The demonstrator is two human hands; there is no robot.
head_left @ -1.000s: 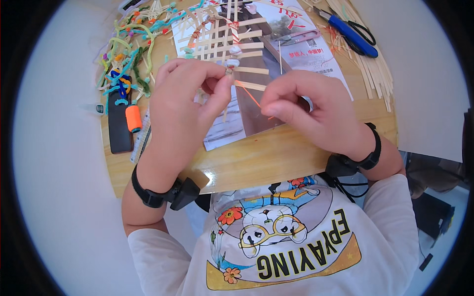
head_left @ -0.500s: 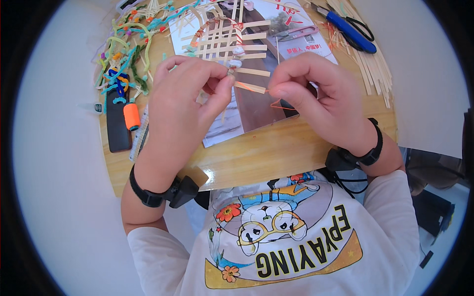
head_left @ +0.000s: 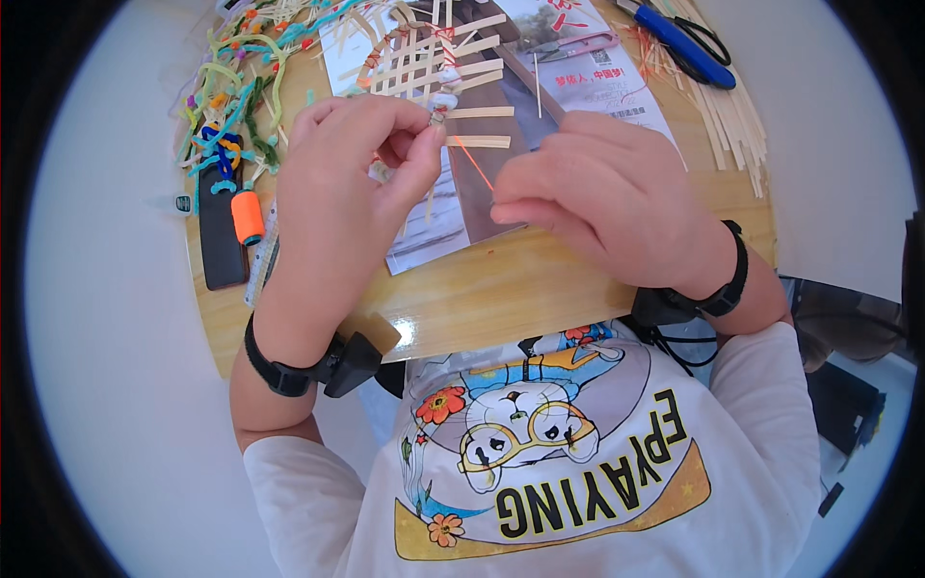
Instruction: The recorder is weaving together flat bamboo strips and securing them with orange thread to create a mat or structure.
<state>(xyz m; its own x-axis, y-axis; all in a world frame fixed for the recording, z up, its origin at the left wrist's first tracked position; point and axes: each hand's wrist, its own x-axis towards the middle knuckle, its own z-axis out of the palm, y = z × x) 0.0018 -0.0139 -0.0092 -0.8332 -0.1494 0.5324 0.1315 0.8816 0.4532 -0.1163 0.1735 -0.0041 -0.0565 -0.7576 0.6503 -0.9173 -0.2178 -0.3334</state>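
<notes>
A lattice of woven pale bamboo strips [head_left: 409, 69] lies over a magazine, its edge wrapped with reddish thread and bits of white material. My left hand [head_left: 361, 173] pinches the near end of that wrapped edge between thumb and forefinger; its other fingers are curled and partly hidden. An orange thread [head_left: 472, 162] runs taut from this spot down to the right. My right hand [head_left: 588, 197] is closed, holding the thread's other part between thumb and forefinger. Loose strip ends stick out to the right between the two hands.
The printed magazine [head_left: 424, 246] lies on a wooden table [head_left: 501, 289]. Coloured pipe cleaners [head_left: 236, 91], an orange thread spool [head_left: 247, 217], a dark flat case [head_left: 222, 250] and a ruler [head_left: 262, 265] are at left. Blue-handled pliers [head_left: 684, 50] and loose bamboo strips [head_left: 742, 144] lie at right.
My right hand has moved left and slightly down, turning its knuckles up, and the thread now slants downward. The woven piece and magazine appear shifted slightly left and up.
</notes>
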